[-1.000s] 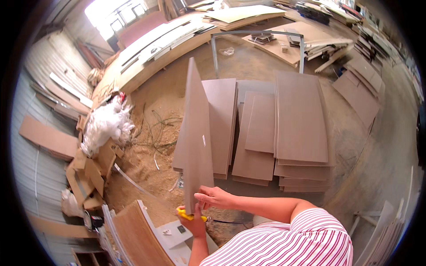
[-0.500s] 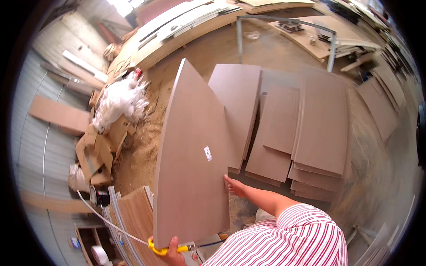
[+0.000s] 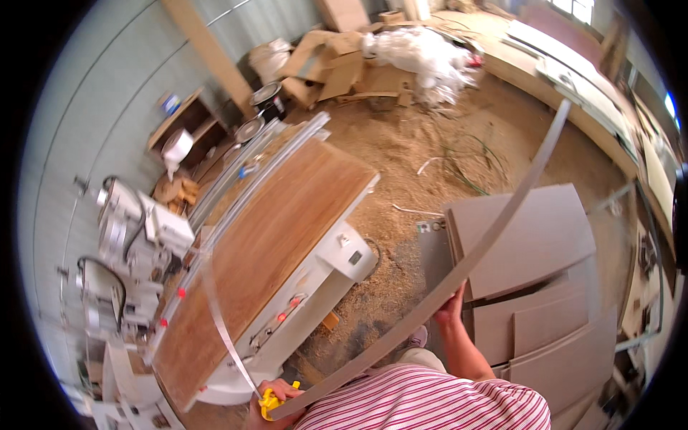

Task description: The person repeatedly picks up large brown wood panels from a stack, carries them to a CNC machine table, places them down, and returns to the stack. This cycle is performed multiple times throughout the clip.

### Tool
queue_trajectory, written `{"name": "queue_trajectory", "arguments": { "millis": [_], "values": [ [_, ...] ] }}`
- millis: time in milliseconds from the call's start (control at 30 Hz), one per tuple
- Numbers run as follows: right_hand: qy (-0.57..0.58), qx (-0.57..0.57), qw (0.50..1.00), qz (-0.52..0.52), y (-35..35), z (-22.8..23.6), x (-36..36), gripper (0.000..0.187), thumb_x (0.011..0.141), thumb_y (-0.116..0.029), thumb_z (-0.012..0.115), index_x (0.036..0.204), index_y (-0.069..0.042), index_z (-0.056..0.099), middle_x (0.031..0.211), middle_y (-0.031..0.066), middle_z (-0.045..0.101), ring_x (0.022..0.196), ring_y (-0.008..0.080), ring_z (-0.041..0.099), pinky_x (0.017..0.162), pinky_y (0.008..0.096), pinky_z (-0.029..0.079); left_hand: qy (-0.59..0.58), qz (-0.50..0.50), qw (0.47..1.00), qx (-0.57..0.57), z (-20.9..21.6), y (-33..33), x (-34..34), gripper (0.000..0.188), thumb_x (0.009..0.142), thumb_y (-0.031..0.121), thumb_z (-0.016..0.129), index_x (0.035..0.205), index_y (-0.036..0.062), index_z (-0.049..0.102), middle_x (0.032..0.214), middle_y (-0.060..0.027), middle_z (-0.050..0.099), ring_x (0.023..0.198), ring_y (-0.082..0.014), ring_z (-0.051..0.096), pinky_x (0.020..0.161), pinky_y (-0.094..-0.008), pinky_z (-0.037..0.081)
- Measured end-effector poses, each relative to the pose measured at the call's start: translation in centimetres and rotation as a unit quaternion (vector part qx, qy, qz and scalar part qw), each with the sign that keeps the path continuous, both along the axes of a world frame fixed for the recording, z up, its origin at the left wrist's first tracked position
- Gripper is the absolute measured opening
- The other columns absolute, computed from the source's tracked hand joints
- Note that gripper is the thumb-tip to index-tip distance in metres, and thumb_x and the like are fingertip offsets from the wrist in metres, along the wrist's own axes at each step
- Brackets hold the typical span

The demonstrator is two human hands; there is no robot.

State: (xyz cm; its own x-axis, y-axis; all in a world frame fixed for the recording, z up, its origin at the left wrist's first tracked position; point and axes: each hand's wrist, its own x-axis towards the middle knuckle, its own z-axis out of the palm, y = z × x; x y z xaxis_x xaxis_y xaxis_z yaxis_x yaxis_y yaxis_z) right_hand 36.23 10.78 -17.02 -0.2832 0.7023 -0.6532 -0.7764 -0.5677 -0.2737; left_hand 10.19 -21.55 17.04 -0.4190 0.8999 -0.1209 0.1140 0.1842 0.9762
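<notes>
panel (image 3: 494, 234) slants from left hand (image 3: 281, 391) past right hand (image 3: 451, 309), seemingly touching both.

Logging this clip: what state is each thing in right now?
Held panel: tilted, seen edge-on
Yellow tool: gripped, at the panel's near end
Left hand: closed around the tool
Right hand: against the panel, fingers partly hidden
Other panels: stacked, lying flat
White plastic: crumpled in a heap
Cardboard: loosely piled
Wood-topped machine: cannot tell whether running

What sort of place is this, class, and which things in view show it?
Probably a woodworking or furniture workshop: there's a long wood-topped machine, what looks like sawdust strewn about, and stacked flat panels.
</notes>
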Motion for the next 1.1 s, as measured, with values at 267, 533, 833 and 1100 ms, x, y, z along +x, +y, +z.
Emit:
{"name": "queue_trajectory", "arguments": {
  "millis": [267,533,833,1100],
  "values": [
    [-0.042,0.266,0.962,0.051,3.7,7.9,-1.2,0.065,0.087,-0.072,0.048,0.119,-0.017,0.059,0.107,0.0004,0.066,0.102,0.0216,0.062,0.086,0.0412,0.051,0.182,-0.266,0.938,-0.130,6.3,-8.9,-10.3,0.041,0.079,0.028,0.079,0.107,0.0054,0.057,0.091,-0.0106,0.062,0.084,-0.0247,0.063,0.073,-0.0320,0.050],
    [-0.114,0.377,0.919,0.003,-3.4,26.1,-14.9,0.062,0.099,-0.051,0.045,0.143,-0.008,0.040,0.138,0.0057,0.050,0.125,0.0225,0.048,0.103,0.0397,0.042,0.236,0.015,0.970,0.063,3.3,-11.6,-11.6,0.032,0.083,0.022,0.077,0.103,0.0039,0.059,0.081,-0.0074,0.062,0.071,-0.0187,0.062,0.062,-0.0316,0.048],
    [-0.438,0.640,0.582,0.242,-3.8,38.6,-32.7,0.053,0.078,-0.046,0.077,0.106,-0.002,0.066,0.077,0.0012,0.064,0.070,0.0104,0.059,0.062,0.0282,0.047,-0.104,0.553,0.787,0.251,-0.7,-22.0,-23.8,0.042,0.088,0.038,0.070,0.112,0.0082,0.053,0.097,-0.0023,0.059,0.087,-0.0155,0.060,0.075,-0.0332,0.052],
    [-0.479,0.714,0.096,0.502,-9.7,29.3,-52.9,0.090,0.064,-0.083,0.060,0.116,-0.011,0.066,0.093,0.0126,0.070,0.093,0.0299,0.067,0.075,0.0412,0.052,-0.339,0.559,0.742,0.148,-24.8,-26.7,-13.9,0.056,0.093,0.042,0.062,0.134,0.0071,0.045,0.121,-0.0077,0.056,0.105,-0.0239,0.057,0.084,-0.0384,0.049]
  ]
}}
